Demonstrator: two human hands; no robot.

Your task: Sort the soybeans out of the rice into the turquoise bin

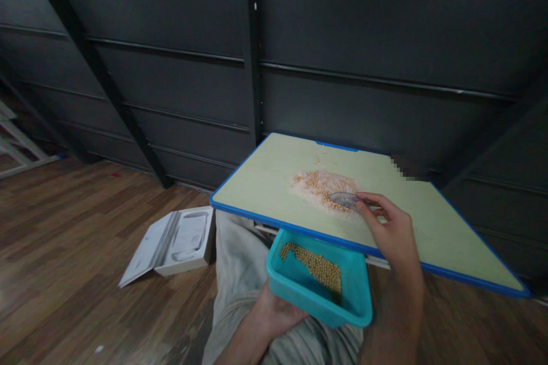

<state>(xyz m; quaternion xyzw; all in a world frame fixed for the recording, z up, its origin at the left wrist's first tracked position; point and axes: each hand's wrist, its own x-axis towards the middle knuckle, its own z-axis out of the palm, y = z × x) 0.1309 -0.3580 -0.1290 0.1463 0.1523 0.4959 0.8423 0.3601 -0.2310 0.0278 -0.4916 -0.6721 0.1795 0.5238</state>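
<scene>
My left hand (278,311) holds a turquoise plastic basin (278,291) from below, its fingers mostly hidden underneath. Round, dull yellow beans (319,268) lie in the basin, which is just below the table's near edge. My right hand (387,222) pinches a clear, shallow, spoon-like plastic piece (342,198) between thumb and fingers. That piece rests low over a spread pile of white, rice-like grains and orange-yellow beans (325,185) on the pale tabletop (257,182). A few orange bits are scattered behind the pile.
The low table has a blue rim (252,218) and stands against a dark panelled wall (192,5). An open white box (184,265) with something in clear wrapping sits on the wooden floor (77,239) to the left. My legs in grey trousers (233,251) are under the table edge.
</scene>
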